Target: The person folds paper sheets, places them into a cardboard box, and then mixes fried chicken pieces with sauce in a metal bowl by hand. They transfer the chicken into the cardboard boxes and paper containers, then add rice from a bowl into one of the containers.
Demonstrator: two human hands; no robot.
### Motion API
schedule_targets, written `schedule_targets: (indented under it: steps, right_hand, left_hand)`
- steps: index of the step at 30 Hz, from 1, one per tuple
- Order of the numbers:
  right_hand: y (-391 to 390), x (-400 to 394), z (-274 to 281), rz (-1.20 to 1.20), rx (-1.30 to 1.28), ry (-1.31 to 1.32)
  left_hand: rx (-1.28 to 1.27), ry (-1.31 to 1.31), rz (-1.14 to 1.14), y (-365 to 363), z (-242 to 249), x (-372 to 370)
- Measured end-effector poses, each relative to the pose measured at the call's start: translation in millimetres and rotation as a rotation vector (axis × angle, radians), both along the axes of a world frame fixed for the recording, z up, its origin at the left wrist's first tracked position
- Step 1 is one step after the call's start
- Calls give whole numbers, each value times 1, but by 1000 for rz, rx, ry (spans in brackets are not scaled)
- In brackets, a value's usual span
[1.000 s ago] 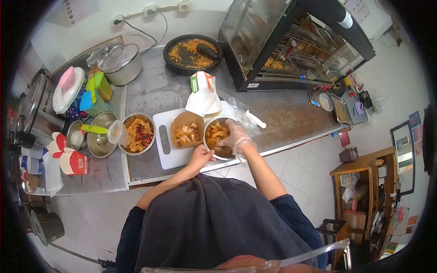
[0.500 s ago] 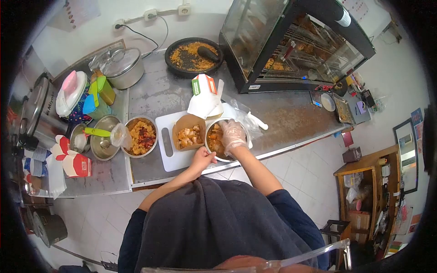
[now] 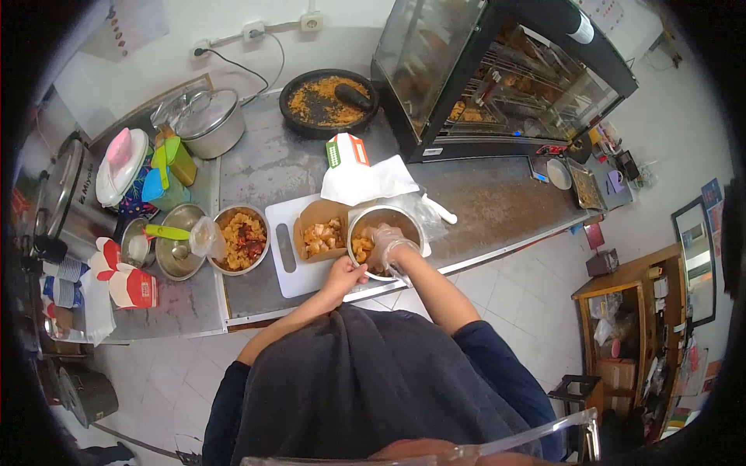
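Observation:
A metal bowl [image 3: 420, 225] with orange-brown food pieces [image 3: 362, 247] stands at the right end of a white cutting board [image 3: 299, 283]. Inside it is my right hand [image 3: 391, 245], in a clear plastic glove; its fingertips are hidden among the food. My left hand [image 3: 345, 276], bare, has its fingers closed at the bowl's near left rim. Just left of the bowl, a brown paper box [image 3: 312, 211] holds pale and brown chunks. Behind the bowl lie white papers [image 3: 373, 180] and a white box with green and orange labels [image 3: 347, 151].
Left are a bowl of food with red sauce [image 3: 243, 239], an empty-looking bowl [image 3: 180, 248], red-white boxes [image 3: 130, 284] and a lidded pot [image 3: 210, 124]. Behind stand a stone mortar [image 3: 329, 102] and a glass display case [image 3: 505, 85]. A white-handled utensil [image 3: 440, 210] lies right.
My right hand has moved slightly left and down inside the bowl, and the food there has shifted. The white paper behind the bowl now spreads further right.

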State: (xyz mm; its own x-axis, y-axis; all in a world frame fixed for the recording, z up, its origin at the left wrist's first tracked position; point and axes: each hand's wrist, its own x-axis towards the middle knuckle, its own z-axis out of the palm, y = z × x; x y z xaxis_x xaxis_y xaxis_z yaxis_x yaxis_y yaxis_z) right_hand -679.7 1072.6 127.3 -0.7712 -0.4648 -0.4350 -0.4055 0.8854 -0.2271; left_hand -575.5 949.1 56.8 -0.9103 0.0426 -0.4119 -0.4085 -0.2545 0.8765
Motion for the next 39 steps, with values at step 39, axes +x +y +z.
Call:
schedule_targets:
  steps: [39]
  right_hand:
    - [6,5,2,-68,11,-12]
  left_hand:
    - [-64,32,12,-2,-2,0]
